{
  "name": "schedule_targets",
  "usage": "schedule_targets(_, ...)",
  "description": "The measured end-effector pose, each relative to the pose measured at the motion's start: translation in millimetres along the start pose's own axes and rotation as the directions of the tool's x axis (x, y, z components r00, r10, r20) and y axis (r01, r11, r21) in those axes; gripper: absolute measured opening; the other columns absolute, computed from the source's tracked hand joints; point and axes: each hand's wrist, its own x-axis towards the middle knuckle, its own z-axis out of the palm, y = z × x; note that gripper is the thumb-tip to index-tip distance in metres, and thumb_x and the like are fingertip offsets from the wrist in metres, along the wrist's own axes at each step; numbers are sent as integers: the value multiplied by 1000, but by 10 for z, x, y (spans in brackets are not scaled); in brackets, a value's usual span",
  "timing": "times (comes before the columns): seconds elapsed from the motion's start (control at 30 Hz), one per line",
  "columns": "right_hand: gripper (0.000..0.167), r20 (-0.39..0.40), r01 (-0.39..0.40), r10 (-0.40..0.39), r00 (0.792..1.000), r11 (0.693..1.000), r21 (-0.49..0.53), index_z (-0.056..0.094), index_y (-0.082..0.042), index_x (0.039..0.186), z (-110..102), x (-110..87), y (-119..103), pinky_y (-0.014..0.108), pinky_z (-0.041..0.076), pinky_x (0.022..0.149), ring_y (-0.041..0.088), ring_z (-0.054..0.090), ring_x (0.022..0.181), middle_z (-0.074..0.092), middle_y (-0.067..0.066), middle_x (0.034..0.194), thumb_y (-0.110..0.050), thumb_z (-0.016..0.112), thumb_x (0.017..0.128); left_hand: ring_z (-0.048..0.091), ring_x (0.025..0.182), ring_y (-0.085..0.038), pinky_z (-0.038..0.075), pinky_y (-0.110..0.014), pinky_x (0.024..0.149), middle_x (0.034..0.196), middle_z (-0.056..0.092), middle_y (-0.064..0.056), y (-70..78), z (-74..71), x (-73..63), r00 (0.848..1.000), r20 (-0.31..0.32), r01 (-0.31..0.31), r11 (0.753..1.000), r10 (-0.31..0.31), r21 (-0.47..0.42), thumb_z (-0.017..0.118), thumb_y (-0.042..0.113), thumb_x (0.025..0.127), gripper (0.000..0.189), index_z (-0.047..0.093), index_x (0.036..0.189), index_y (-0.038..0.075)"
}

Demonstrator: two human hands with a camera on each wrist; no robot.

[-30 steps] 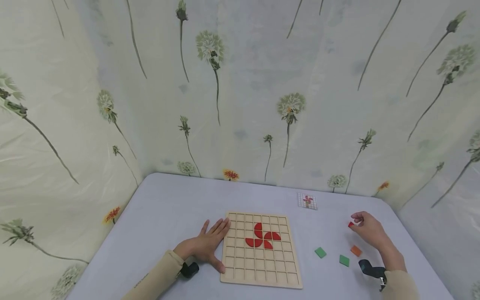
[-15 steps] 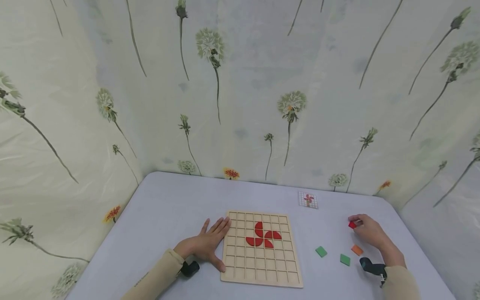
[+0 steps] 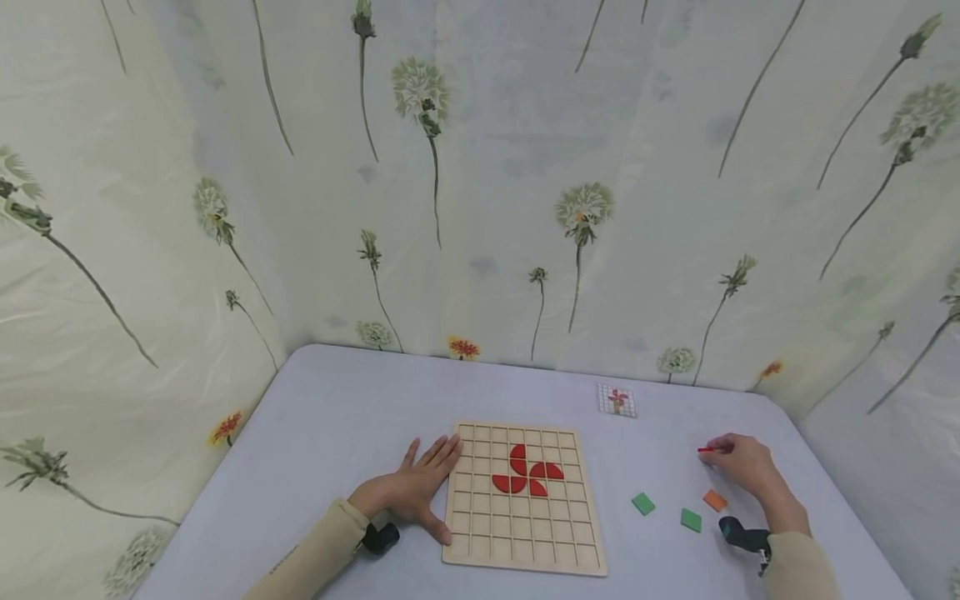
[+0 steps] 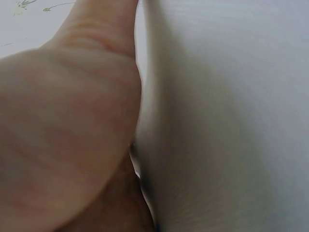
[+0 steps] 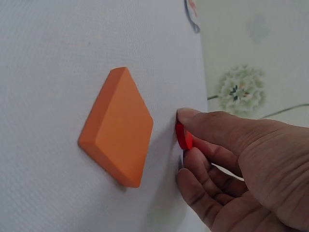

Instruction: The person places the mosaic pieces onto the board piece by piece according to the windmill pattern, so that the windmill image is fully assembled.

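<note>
Board (image 3: 542,529) near the surface's (image 3: 360,392) front edge has seven red pieces (image 3: 502,483) seated, past halfway I'd judge; two green tiles (image 3: 642,503) and an orange tile (image 3: 715,500) lie loose toward the right edge. Left hand (image 3: 420,489) spread along the board's left edge; right hand (image 3: 745,465) out near the surface's right edge, thumb and finger pinching another red piece (image 5: 182,137). Right wrist view shows that pinch and the orange tile's thickness, only head view the board's layout.
</note>
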Motion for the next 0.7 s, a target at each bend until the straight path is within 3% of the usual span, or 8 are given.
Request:
schedule_targets(0.2,47,0,-22,22,1000,999,31,58,9,115,11,-33,51,38,50,72,35,56,93,62,27,105,-27,70,88,-10,150,-29,-10,-61,115,164,-11,-8,9,-7,3,1000,2,-2,1000,2,-9,75,68,65,136,-6,155,7)
schedule_targets(0.43,60,33,-1,-1,999,997,78,49,10,127,25,-54,155,49,51,83,43,54,105,56,33,119,-29,71,87,-10,151,-29,-10,-60,116,164,-11,-7,2,2,13,1000,3,5,1000,-5,-9,75,69,65,136,-6,155,8)
schedule_targets(0.7,47,8,48,-49,999,998,51,54,7,124,31,-60,154,44,52,77,40,54,102,57,30,117,-23,67,90,-10,151,-29,-10,-60,116,164,-11,-6,-17,20,21,1000,-2,1,1000,-1,-12,75,69,64,136,-6,155,9)
